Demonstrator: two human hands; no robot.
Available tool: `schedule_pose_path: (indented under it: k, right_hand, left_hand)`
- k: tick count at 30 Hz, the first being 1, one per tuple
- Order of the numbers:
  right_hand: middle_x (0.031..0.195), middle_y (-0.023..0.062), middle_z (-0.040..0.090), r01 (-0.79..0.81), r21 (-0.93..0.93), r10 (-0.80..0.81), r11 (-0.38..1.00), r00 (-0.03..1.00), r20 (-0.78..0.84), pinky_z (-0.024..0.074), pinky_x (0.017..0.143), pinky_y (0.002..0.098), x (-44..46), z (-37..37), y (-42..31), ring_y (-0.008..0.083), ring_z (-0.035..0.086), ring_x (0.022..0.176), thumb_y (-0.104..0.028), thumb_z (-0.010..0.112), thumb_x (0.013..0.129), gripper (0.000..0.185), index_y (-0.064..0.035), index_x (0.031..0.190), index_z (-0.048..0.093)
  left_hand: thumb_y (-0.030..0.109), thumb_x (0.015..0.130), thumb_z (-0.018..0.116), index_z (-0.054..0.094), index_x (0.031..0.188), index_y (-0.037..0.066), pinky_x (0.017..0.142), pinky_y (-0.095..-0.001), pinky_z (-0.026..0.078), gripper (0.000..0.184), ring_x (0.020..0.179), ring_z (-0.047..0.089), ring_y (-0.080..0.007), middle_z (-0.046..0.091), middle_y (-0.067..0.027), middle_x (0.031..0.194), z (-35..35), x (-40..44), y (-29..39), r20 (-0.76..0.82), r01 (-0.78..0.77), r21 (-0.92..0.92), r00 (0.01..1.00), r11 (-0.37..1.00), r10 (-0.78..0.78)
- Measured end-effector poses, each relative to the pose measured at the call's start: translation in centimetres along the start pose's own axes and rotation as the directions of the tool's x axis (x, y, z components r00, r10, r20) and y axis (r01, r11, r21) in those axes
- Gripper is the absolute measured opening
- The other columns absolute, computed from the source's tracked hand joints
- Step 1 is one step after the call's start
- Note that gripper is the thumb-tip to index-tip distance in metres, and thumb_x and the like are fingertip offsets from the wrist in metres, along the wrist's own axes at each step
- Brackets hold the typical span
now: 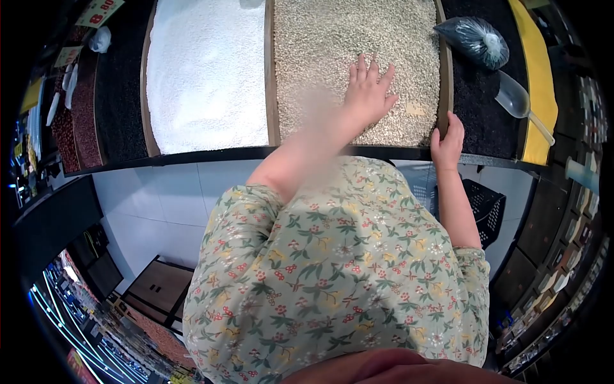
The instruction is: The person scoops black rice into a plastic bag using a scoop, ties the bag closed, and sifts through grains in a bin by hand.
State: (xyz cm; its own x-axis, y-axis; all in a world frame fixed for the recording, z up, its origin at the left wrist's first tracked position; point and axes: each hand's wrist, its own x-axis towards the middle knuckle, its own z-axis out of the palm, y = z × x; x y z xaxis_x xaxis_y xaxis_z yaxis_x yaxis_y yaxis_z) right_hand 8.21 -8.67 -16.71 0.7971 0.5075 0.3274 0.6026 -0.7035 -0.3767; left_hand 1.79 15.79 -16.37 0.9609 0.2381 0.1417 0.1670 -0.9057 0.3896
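Note:
My left hand point(371, 93) lies palm down on a bin of pale beige grain point(332, 38), its fingers spread and nothing held. A small yellowish label point(419, 108) sits on the grain to the right of that hand. At the front right corner of this bin, my right hand point(448, 144) grips the wooden divider point(443, 83), thumb on the left side and fingers on the right. Another wooden divider point(271, 83) separates the beige grain from a bin of fine white grain point(204, 83) on the left. A blurred patch covers part of my left forearm.
On the dark grain to the right lie a tied plastic bag point(476, 41) and a clear scoop point(515, 96). A yellow strip point(540, 83) borders it. Price signs point(99, 11) and darker grain bins stand far left. A black basket point(483, 211) is below the counter, by my right arm.

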Motion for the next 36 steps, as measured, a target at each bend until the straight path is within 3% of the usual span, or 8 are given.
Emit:
schedule_pose_path:
  k: [6,10,12,15,18,21,30,36]
  right_hand:
    - [0.121,0.0196,0.051,0.030,0.022,-0.030,0.999,0.999,-0.028,0.0367,0.100,0.0441,0.1,0.1,0.0,0.0373,0.046,0.116,-0.006,0.060,0.075,0.053,-0.0025,0.126,0.046]
    - [0.120,0.0195,0.051,0.028,0.040,-0.027,0.999,0.999,-0.029,0.0373,0.099,0.0440,0.1,0.1,0.0,0.0372,0.047,0.115,-0.005,0.060,0.074,0.053,-0.0024,0.125,0.046]
    - [0.120,0.0196,0.051,0.025,0.042,-0.023,0.999,0.999,-0.032,0.0373,0.099,0.0440,0.2,0.0,-0.2,0.0372,0.047,0.115,-0.004,0.060,0.074,0.053,-0.0024,0.125,0.046]
    - [0.120,0.0195,0.051,-0.004,0.041,0.004,0.999,1.000,-0.010,0.0374,0.099,0.0439,0.2,-0.2,-0.6,0.0371,0.047,0.114,-0.004,0.060,0.074,0.053,-0.0026,0.125,0.046]
    - [0.120,0.0193,0.051,-0.013,0.044,0.014,0.999,1.000,-0.005,0.0374,0.099,0.0439,0.3,-0.3,-0.8,0.0370,0.047,0.114,-0.004,0.059,0.074,0.053,-0.0028,0.126,0.045]
    - [0.120,0.0190,0.052,-0.018,0.048,0.018,0.999,1.000,0.003,0.0375,0.099,0.0438,0.2,-0.5,-1.0,0.0367,0.047,0.115,-0.004,0.059,0.075,0.053,-0.0029,0.126,0.045]
    - [0.119,0.0194,0.052,-0.029,0.014,0.029,0.999,1.000,0.004,0.0381,0.099,0.0435,0.0,-0.9,-1.3,0.0365,0.048,0.114,-0.004,0.060,0.074,0.054,-0.0029,0.126,0.046]
    - [0.119,0.0193,0.052,-0.015,0.013,0.015,1.000,1.000,0.004,0.0382,0.098,0.0433,0.0,-1.1,-1.0,0.0365,0.048,0.113,-0.004,0.060,0.074,0.053,-0.0022,0.126,0.045]
  left_hand:
    - [0.035,0.084,0.058,0.052,0.127,0.008,0.104,-0.0515,0.029,0.051,0.123,0.041,-0.0420,0.050,-0.0191,0.129,-1.4,-2.0,-2.4,-0.138,-0.105,-0.246,0.988,0.964,0.072]
    - [0.018,0.084,0.058,0.062,0.109,0.003,0.097,-0.0450,0.037,0.029,0.107,0.052,-0.0350,0.060,-0.0169,0.112,-3.0,-1.4,-7.7,-0.418,-0.047,-0.387,0.899,0.921,-0.130]
    - [0.018,0.084,0.058,0.057,0.114,-0.002,0.100,-0.0438,0.035,0.036,0.113,0.049,-0.0365,0.056,-0.0206,0.118,-5.1,-0.7,-9.0,-0.494,0.113,-0.391,0.812,0.914,-0.311]
    - [0.024,0.087,0.057,0.043,0.129,-0.006,0.108,-0.0443,0.026,0.053,0.129,0.035,-0.0394,0.042,-0.0259,0.134,-4.8,1.0,-12.9,-0.546,0.138,-0.311,0.784,0.940,-0.295]
    - [0.032,0.090,0.053,0.025,0.140,-0.004,0.112,-0.0457,0.015,0.069,0.138,0.014,-0.0418,0.022,-0.0289,0.146,-3.6,2.7,-12.6,-0.367,0.300,-0.229,0.855,0.926,-0.367]
    - [0.042,0.092,0.049,0.019,0.144,0.001,0.114,-0.0464,0.007,0.073,0.140,0.008,-0.0391,0.020,-0.0263,0.148,-2.6,4.2,-9.6,-0.300,0.318,-0.310,0.862,0.896,-0.409]
    - [0.053,0.092,0.039,0.021,0.145,0.004,0.112,-0.0520,0.009,0.075,0.138,0.013,-0.0431,0.028,-0.0294,0.143,-2.5,5.0,-2.9,0.033,0.185,0.029,0.982,0.982,-0.186]
    - [0.054,0.091,0.041,0.026,0.144,0.007,0.111,-0.0550,0.007,0.073,0.137,0.012,-0.0466,0.031,-0.0289,0.141,-2.6,2.6,-0.9,0.045,0.061,0.057,0.997,0.997,-0.063]
